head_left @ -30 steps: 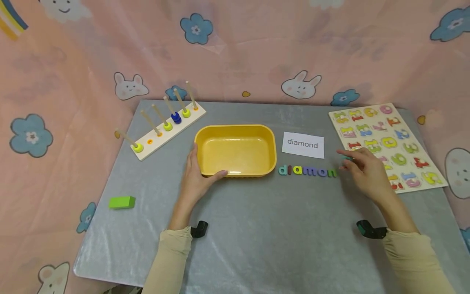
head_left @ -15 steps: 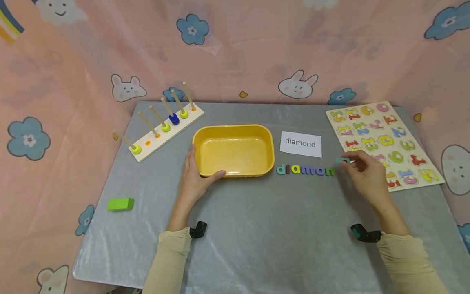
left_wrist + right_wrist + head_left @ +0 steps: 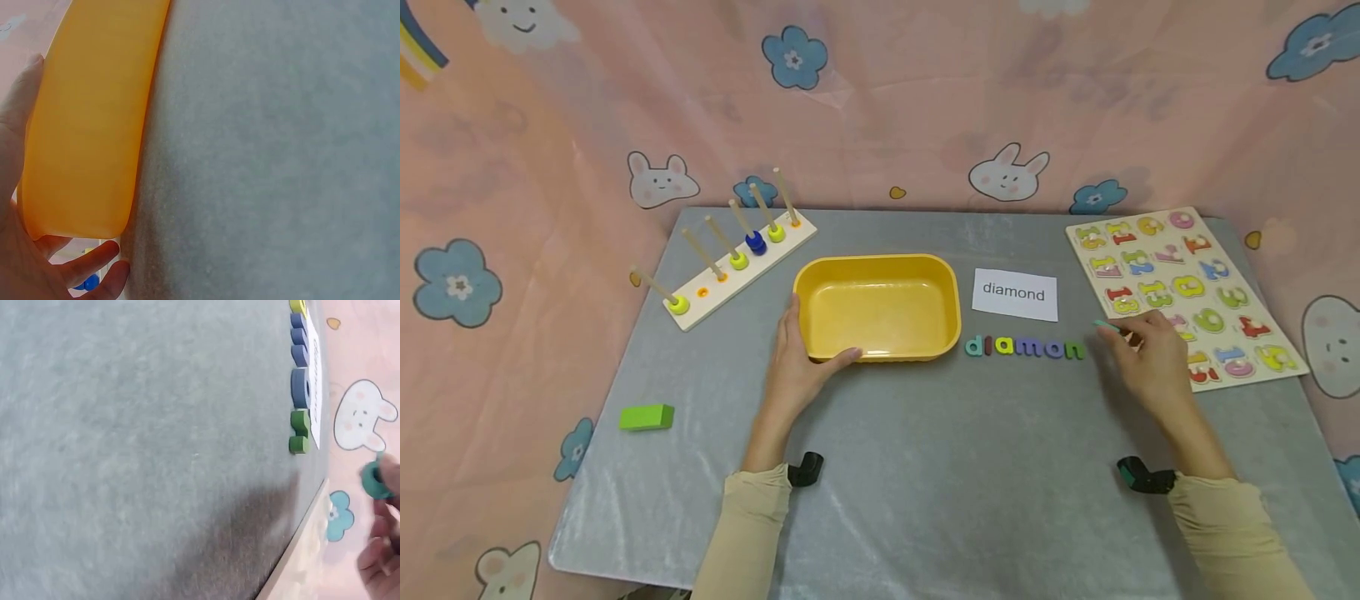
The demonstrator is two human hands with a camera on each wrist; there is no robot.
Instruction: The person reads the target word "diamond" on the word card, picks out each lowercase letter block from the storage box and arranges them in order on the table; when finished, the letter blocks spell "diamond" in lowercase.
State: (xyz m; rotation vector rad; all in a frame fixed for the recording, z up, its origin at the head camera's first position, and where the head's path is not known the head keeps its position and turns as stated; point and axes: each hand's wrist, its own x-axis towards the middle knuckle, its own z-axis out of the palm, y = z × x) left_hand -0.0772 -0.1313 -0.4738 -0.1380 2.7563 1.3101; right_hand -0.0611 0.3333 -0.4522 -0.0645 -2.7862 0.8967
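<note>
My left hand (image 3: 800, 367) grips the near left corner of a yellow plastic tub (image 3: 880, 321), thumb on the front rim and fingers along the left side. The tub's outer wall (image 3: 94, 125) fills part of the left wrist view. My right hand (image 3: 1153, 358) pinches a teal toy letter (image 3: 1107, 326) between thumb and fingertips, above the table. Its round loop (image 3: 374, 481) shows in the right wrist view; the fingers hide the rest. To the left of this hand, coloured letters (image 3: 1024, 347) spelling "diamon" lie in a row below a white card (image 3: 1015, 294) printed "diamond".
A wooden number puzzle board (image 3: 1206, 287) lies at the right, partly behind my right hand. At the back left stands a peg board (image 3: 752, 265) with several rings. A green block (image 3: 647, 417) rests near the left edge of the grey table (image 3: 940, 492).
The teal letter has turned in my right fingers and now shows nearly edge-on in the head view. My left hand keeps its hold on the tub; the head view has shifted slightly.
</note>
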